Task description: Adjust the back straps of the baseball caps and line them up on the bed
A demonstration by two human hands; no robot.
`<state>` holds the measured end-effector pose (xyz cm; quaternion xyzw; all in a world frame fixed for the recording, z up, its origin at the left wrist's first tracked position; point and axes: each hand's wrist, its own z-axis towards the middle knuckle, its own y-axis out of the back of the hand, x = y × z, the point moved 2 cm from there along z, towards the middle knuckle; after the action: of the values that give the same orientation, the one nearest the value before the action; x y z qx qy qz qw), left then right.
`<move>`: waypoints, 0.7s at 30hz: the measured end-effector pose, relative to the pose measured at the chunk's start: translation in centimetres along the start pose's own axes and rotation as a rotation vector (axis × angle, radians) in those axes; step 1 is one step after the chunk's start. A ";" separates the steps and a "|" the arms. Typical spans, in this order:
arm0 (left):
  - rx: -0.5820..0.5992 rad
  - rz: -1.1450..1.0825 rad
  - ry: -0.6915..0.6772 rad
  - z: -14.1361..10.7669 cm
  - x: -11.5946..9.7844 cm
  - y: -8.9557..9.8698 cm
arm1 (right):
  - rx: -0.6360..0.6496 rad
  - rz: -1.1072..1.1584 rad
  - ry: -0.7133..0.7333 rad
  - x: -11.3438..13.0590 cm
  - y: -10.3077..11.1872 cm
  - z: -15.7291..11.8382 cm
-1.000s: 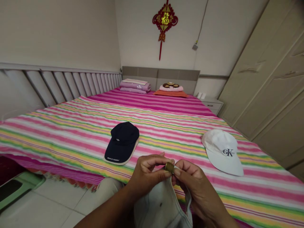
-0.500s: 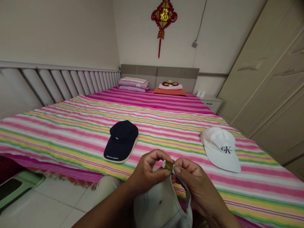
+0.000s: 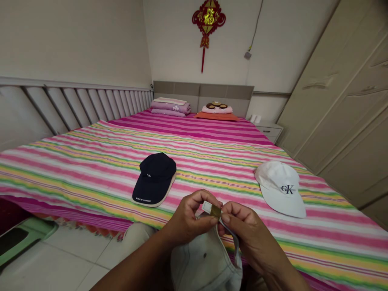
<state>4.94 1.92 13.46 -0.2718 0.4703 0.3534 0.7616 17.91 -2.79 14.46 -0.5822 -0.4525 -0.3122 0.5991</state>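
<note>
A pale grey-green cap (image 3: 206, 256) hangs below my hands at the bottom centre, its rear opening toward the right. My left hand (image 3: 194, 216) pinches the brass-coloured buckle (image 3: 216, 211) on its back strap. The strap's pale end sticks out of the buckle on the left. My right hand (image 3: 242, 222) grips the strap just right of the buckle. On the striped bedspread lie a navy cap (image 3: 157, 173), ahead and to the left, and a white cap (image 3: 281, 188) with "CK" lettering on the right.
Folded purple bedding (image 3: 171, 107) and a pink and orange pile (image 3: 216, 113) rest by the headboard (image 3: 224, 92). A white railing (image 3: 100, 106) lines the left side. At the lower left is a green stool (image 3: 33, 232); a wardrobe (image 3: 345, 105) stands on the right.
More of the strap's pale end now protrudes left of the buckle, and the strap loop on the right looks smaller. Both hands stay in nearly the same place.
</note>
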 end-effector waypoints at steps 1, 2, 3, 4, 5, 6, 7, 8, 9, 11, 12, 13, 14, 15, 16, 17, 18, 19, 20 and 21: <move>-0.003 0.004 -0.006 0.0 -0.1 0.0 | 0.016 0.018 -0.006 -0.1 0.0 0.0; -0.013 0.002 -0.008 0.0 -0.1 0.1 | 0.034 0.029 -0.015 -0.1 -0.1 0.0; -0.025 -0.005 -0.006 0.0 -0.1 0.2 | 0.046 0.033 -0.024 -0.2 -0.1 0.0; -0.038 -0.017 -0.002 -0.1 -0.1 0.3 | 0.048 0.029 -0.031 -0.3 -0.1 -0.1; -0.050 -0.030 0.004 -0.1 -0.1 0.4 | 0.039 0.020 -0.034 -0.4 0.0 -0.1; -0.057 -0.045 0.011 -0.1 0.0 0.5 | 0.027 0.011 -0.035 -0.4 0.0 -0.1; -0.057 -0.058 0.021 -0.1 0.0 0.5 | 0.015 0.005 -0.034 -0.5 0.0 -0.1; -0.053 -0.074 0.029 -0.1 0.1 0.5 | 0.007 0.003 -0.033 -0.5 0.0 -0.1; -0.045 -0.092 0.039 -0.1 0.1 0.5 | 0.005 0.003 -0.029 -0.5 0.0 -0.1; -0.035 -0.123 0.058 -0.1 0.1 0.3 | 0.006 -0.004 -0.022 -0.4 -0.2 -0.2; -0.032 -0.127 0.065 -0.1 0.1 0.3 | 0.003 -0.014 -0.015 -0.3 -0.3 -0.2; -0.031 -0.121 0.069 -0.2 0.1 0.2 | -0.001 -0.024 -0.007 -0.2 -0.4 -0.2; -0.028 -0.108 0.069 -0.2 0.0 0.2 | -0.007 -0.033 0.000 -0.2 -0.4 -0.2; -0.022 -0.092 0.069 -0.2 0.0 0.1 | -0.010 -0.037 0.006 -0.1 -0.5 -0.2; -0.013 -0.079 0.063 -0.2 0.0 0.1 | -0.013 -0.041 0.011 -0.1 -0.5 -0.1; -0.004 -0.066 0.050 -0.2 -0.1 0.2 | -0.015 -0.046 0.018 -0.1 -0.5 -0.1; 0.000 -0.050 0.030 -0.1 -0.1 0.2 | -0.014 -0.058 0.027 -0.1 -0.5 -0.1; -0.001 -0.030 0.005 0.0 -0.2 0.3 | -0.012 -0.080 0.035 -0.2 -0.5 -0.1; -0.006 -0.007 -0.019 0.1 -0.3 0.4 | -0.011 -0.112 0.046 -0.2 -0.4 -0.1; -0.019 0.012 -0.036 0.2 -0.3 0.5 | -0.012 -0.145 0.062 -0.1 -0.4 -0.1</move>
<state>4.53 2.26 13.81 -0.2698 0.4546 0.3672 0.7653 17.52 -2.94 14.51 -0.5413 -0.4730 -0.3753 0.5852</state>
